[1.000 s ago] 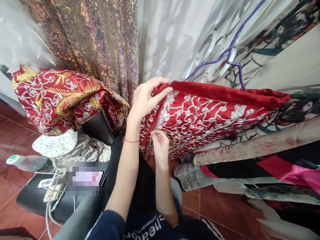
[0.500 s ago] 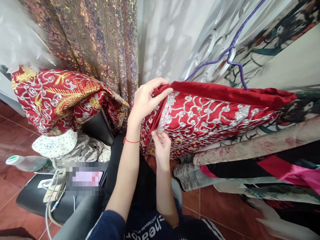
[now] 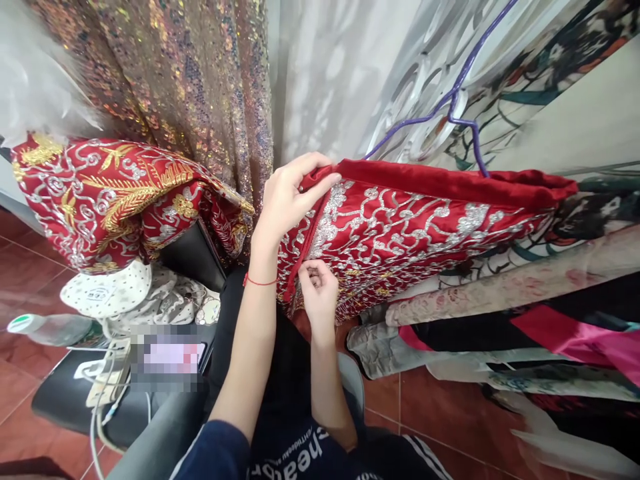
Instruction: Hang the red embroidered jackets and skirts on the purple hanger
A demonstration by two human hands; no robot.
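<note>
A red skirt (image 3: 400, 220), embroidered in silver and some gold, hangs from a purple hanger (image 3: 453, 107) and stretches across the middle of the view. My left hand (image 3: 295, 193) is closed on the end of its plain red waistband (image 3: 430, 175), thumb on the near side. Lower down, my right hand (image 3: 320, 287) has its fingers curled, with thumb and fingertip pinched at the red-trimmed side opening. Whether a small zip pull sits in that pinch is hidden by the fingers.
Another red embroidered garment (image 3: 115, 193) is draped at left, before a sequinned cloth (image 3: 200, 87). Below it lie a dotted white cap (image 3: 107, 290), a plastic bottle (image 3: 55, 329), cables and a blurred phone (image 3: 173, 353). Several garments (image 3: 500, 287) hang at right.
My right hand has slid slightly down and left along the side opening, its fingers more curled. The left hand keeps its grip on the waistband; the whole view has shifted a little.
</note>
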